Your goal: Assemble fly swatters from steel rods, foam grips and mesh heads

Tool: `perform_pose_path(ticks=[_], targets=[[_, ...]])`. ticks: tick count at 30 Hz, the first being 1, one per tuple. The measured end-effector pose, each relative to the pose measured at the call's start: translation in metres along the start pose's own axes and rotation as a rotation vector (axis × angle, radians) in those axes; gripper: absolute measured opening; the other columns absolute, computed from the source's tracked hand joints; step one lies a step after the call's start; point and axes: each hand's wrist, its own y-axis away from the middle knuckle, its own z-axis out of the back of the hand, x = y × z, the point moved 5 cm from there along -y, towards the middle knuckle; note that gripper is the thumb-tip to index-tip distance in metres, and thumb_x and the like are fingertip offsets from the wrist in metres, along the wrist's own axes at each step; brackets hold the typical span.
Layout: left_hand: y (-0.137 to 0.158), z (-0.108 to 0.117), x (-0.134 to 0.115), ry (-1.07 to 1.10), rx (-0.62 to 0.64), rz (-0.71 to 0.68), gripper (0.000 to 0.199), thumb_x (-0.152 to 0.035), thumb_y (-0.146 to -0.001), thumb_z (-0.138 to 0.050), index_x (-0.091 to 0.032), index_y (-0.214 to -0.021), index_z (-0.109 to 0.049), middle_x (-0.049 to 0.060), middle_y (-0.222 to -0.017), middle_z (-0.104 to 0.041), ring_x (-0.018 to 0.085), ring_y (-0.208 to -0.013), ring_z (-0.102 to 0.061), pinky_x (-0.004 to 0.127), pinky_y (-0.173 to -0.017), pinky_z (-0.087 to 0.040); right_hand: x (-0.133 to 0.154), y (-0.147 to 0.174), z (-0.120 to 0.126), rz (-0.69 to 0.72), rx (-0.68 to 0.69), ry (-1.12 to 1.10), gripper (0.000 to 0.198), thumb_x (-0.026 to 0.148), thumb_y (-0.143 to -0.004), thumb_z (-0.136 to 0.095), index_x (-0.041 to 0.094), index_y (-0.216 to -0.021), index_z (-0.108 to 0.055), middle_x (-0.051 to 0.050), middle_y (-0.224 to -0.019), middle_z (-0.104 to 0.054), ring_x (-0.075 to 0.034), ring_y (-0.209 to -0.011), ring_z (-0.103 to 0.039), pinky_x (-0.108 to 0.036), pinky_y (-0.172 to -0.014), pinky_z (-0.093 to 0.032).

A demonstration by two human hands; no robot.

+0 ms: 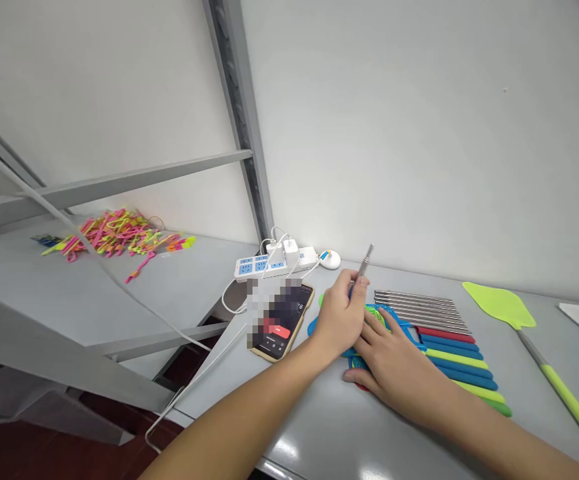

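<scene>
Grey tabletop (329, 427) meets a pale wall, with a metal shelf frame (242, 120) rising at eleven o'clock. Near the centre, the left hand (340, 313) is curled closed around a thin metal rod (365, 261); its long axis tilts up and slightly toward one o'clock, the free end in the air above the knuckles. It looks slim, straight and silvery. The right hand (394, 363) lies flat, fingers spread, pressing on a pile of blue and green swatter heads (387, 319). More rods with coloured handles (449, 347) lie in a row at three o'clock. A phone (282, 320) lies at nine o'clock of the hands.
</scene>
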Motion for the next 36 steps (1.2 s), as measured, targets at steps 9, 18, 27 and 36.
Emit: perform_pose_path(ticks=[9, 18, 27, 36], targets=[[0.011, -0.01, -0.014, -0.186, 0.164, -0.123, 0.028, -0.041, -0.099, -0.038, -0.022, -0.099, -0.059, 0.0, -0.075, -0.06, 0.016, -0.067, -0.053, 0.027, -0.063, -0.035, -0.024, 0.072, 0.014, 0.086, -0.226, 0.2, 0.033, 0.042, -0.093, -0.054, 0.02, -0.115, -0.065, -0.013, -0.138, -0.057, -0.037, -0.125, -0.053, -0.061, -0.1, -0.036], [0.026, -0.03, -0.014, -0.394, 0.327, -0.228, 0.025, -0.035, -0.099, -0.038, -0.021, -0.104, -0.059, 0.003, -0.084, -0.066, 0.017, -0.069, -0.059, 0.027, -0.063, -0.04, -0.026, 0.111, 0.055, 0.277, -0.364, 0.101, 0.035, 0.008, -0.089, -0.046, 0.018, -0.118, -0.064, -0.003, -0.085, -0.074, -0.018, -0.073, -0.065, -0.04, -0.088, -0.041], [0.025, -0.025, -0.012, -0.442, 0.306, -0.201, 0.018, -0.032, -0.099, -0.042, -0.022, -0.105, -0.056, 0.0, -0.076, -0.062, 0.015, -0.066, -0.056, 0.025, -0.063, -0.038, -0.095, 0.156, 0.072, -0.605, -0.804, -0.448, 0.013, 0.025, -0.088, -0.06, 0.028, -0.075, -0.061, -0.003, -0.064, -0.061, -0.02, -0.054, -0.056, -0.033, -0.048, -0.044], [0.053, -0.051, -0.021, -0.522, 0.577, -0.394, 0.013, -0.026, -0.097, -0.043, -0.022, -0.1, -0.055, -0.002, -0.071, -0.06, 0.013, -0.06, -0.054, 0.025, -0.056, -0.036, -0.078, 0.128, 0.05, -0.532, -0.856, -1.212, 0.023, 0.032, -0.096, -0.049, 0.024, -0.084, -0.068, -0.005, -0.073, -0.068, -0.022, -0.068, -0.065, -0.035, -0.062, -0.054]])
